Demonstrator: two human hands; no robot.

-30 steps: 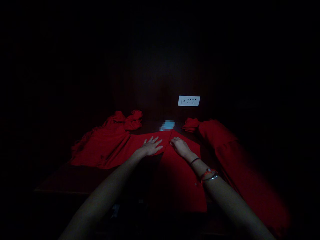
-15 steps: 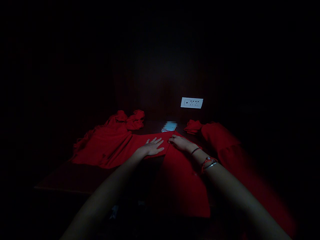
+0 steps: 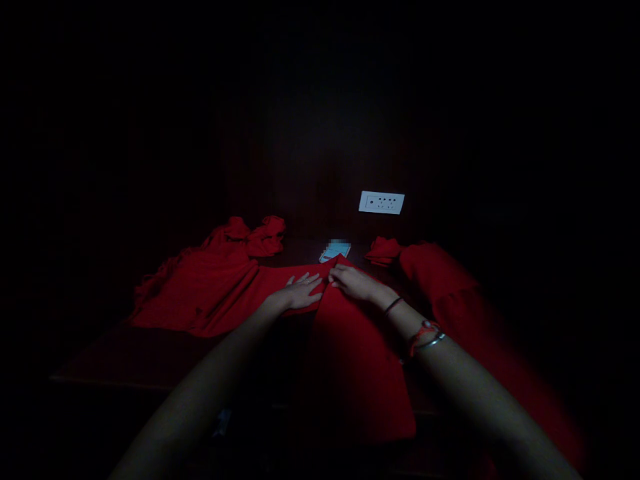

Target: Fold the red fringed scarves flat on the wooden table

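Observation:
A long red scarf-like cloth [image 3: 367,373] bends at a fold in the middle of the dark table, one end hanging over the front edge. Its bunched, fringed part [image 3: 195,287] spreads to the left. My left hand [image 3: 303,292] lies flat on the cloth just left of the fold, fingers spread. Right beside it, my right hand [image 3: 353,281] pinches the cloth at the fold, its fingers curled. A bracelet and bands sit on my right wrist.
More red cloth [image 3: 440,273] lies on the right and trails off the front. A crumpled red bundle [image 3: 384,251] sits near it. Behind the fold is a small pale card-like item [image 3: 334,251], partly blurred. A white socket plate [image 3: 381,203] is on the dark wall.
My right hand has pulled the folded edge slightly left and up, raising a small peak in the cloth. My left hand stays flat; the whole view has shifted a little.

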